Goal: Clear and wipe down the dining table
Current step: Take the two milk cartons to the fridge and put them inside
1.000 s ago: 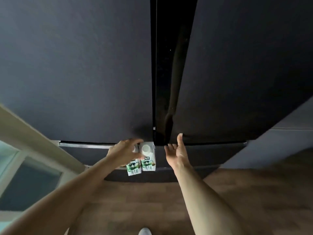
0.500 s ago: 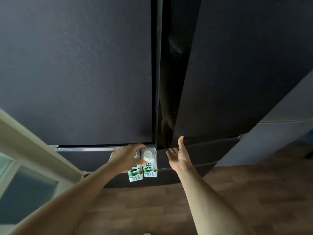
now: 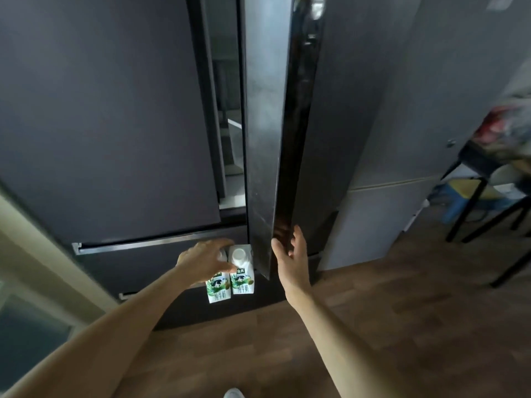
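Observation:
I stand in front of a dark refrigerator (image 3: 109, 116). My left hand (image 3: 205, 258) grips two small milk cartons (image 3: 240, 275) by their tops; they are white and green with round white caps. My right hand (image 3: 290, 254) is curled around the lower edge of the right fridge door (image 3: 263, 139), which stands partly swung out. Through the gap I see a pale shelf inside (image 3: 232, 156).
A freezer drawer with a metal handle bar (image 3: 149, 244) runs below the left door. A smaller grey fridge (image 3: 382, 214) stands to the right. At the far right is a black-legged table (image 3: 485, 179) with blurred items. Below is wooden floor (image 3: 402, 311).
The right door has swung further out under my right hand, exposing the fridge interior. My left hand still holds the two cartons at the same height.

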{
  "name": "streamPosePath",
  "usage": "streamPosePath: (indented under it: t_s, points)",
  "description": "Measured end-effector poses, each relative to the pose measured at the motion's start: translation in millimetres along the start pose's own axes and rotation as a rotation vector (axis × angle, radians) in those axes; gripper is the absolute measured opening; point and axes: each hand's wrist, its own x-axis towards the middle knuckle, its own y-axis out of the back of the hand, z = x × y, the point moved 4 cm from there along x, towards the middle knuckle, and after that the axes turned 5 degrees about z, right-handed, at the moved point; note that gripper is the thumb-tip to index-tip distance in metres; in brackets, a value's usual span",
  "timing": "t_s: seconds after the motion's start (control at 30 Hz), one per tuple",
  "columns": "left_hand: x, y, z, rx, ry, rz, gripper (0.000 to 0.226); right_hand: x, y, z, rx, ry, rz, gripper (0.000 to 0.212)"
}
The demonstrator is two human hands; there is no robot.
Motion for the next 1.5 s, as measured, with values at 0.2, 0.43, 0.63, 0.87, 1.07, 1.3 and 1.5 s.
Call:
streamPosePath:
  t_s: [0.2, 0.43, 0.63, 0.87, 1.07, 1.3, 1.5]
  points:
    - [-50.0, 1.2, 50.1, -0.012, -0.085, 0.025, 0.055, -51.9, 63.4, -50.6, -0.167, 0.287, 0.118, 0.063]
    - [-82.9, 5.5, 115.2, -0.036, -0.198, 0.074, 0.058, -71.8, 132.5, -60.8, -0.226, 0.26, 0.236, 0.064]
    - [-93.6, 5.8, 162.8, -0.051, -0.288, 0.085, 0.058, -65.0, 186.5, -60.0, -0.236, 0.16, 0.344, 0.068]
    - [-97.7, 2.3, 207.2, -0.091, -0.364, 0.09, 0.055, -49.7, 244.7, -62.4, -0.12, 0.043, 0.346, 0.074]
    - [-102.3, 6.9, 231.3, -0.084, -0.405, 0.089, 0.05, -37.1, 273.6, -63.5, -0.113, -0.042, 0.31, 0.078]
    - [-93.2, 36.1, 236.1, -0.114, -0.4, 0.096, 0.059, -75.6, 250.3, -112.6, -0.332, 0.53, 0.504, 0.048]
    - [-73.0, 84.2, 236.0, -0.118, -0.44, 0.137, 0.06, -77.3, 180.1, -176.1, -0.588, 0.712, 0.04, 0.048]
